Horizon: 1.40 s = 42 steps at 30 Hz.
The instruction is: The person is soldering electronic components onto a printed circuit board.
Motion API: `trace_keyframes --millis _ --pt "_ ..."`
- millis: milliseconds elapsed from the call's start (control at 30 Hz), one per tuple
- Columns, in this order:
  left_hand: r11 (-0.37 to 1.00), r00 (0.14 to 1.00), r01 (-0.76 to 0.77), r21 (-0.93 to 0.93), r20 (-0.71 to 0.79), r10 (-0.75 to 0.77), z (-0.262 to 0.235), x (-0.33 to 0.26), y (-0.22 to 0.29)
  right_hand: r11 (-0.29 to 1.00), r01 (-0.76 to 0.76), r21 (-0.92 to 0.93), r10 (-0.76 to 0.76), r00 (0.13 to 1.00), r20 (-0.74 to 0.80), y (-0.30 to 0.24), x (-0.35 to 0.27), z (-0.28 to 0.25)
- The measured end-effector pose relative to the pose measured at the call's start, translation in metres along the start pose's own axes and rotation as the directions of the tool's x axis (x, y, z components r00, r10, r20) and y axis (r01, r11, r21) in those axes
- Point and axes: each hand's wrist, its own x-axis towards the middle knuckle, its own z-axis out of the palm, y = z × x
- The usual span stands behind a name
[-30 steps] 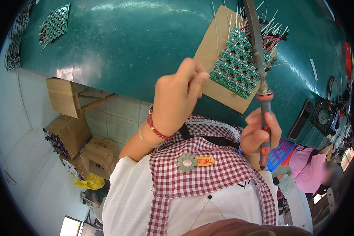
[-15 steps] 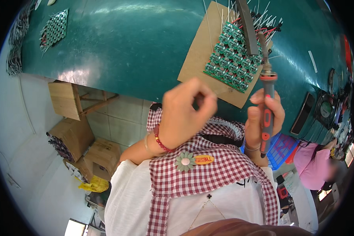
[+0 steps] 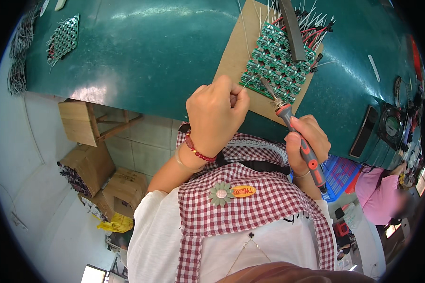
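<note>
My right hand (image 3: 310,140) grips a grey and red soldering iron (image 3: 295,123). Its metal tip touches or hovers just over the near left part of a green circuit board panel (image 3: 273,57). Pinched in my left hand (image 3: 216,109) is a thin strand of solder wire (image 3: 245,86), its end at the panel's near left edge beside the iron's tip. The panel lies on a brown board (image 3: 232,55), and a dark flat bar (image 3: 293,32) rests across its far part. White, red and black wires (image 3: 318,29) spread out beyond it.
Another green circuit panel (image 3: 65,38) lies far left on the green table (image 3: 151,56), near a hanging bundle of wires (image 3: 18,61). A phone (image 3: 363,131) and a black round device (image 3: 392,126) sit at right. A blue basket (image 3: 337,177) stands below. A person in pink (image 3: 375,193) is nearby.
The soldering iron has swung left and down, its tip now at the panel. My left hand has moved up slightly toward the panel, and the solder wire now shows at its fingertips.
</note>
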Motion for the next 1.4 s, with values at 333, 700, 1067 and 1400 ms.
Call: trace_keyframes --millis 333,700,1067,1400 --pt "0.997 1.000 -0.003 0.076 0.014 0.002 0.000 0.003 0.002 1.000 0.023 0.015 -0.023 1.000 -0.020 0.000 0.004 0.002" --pt "0.998 1.000 0.012 0.066 0.011 -0.013 -0.003 0.006 0.004 0.999 0.041 0.024 -0.041 0.999 -0.004 -0.007 0.006 -0.008" --pt "0.997 0.998 -0.063 0.039 0.033 0.062 0.003 0.004 0.014 0.997 0.074 -0.002 -0.073 0.991 -0.113 -0.003 0.002 -0.011" --pt "0.995 0.994 -0.096 0.037 0.046 0.094 0.016 0.004 0.013 0.999 0.039 -0.022 -0.040 0.996 -0.074 -0.001 -0.003 -0.008"
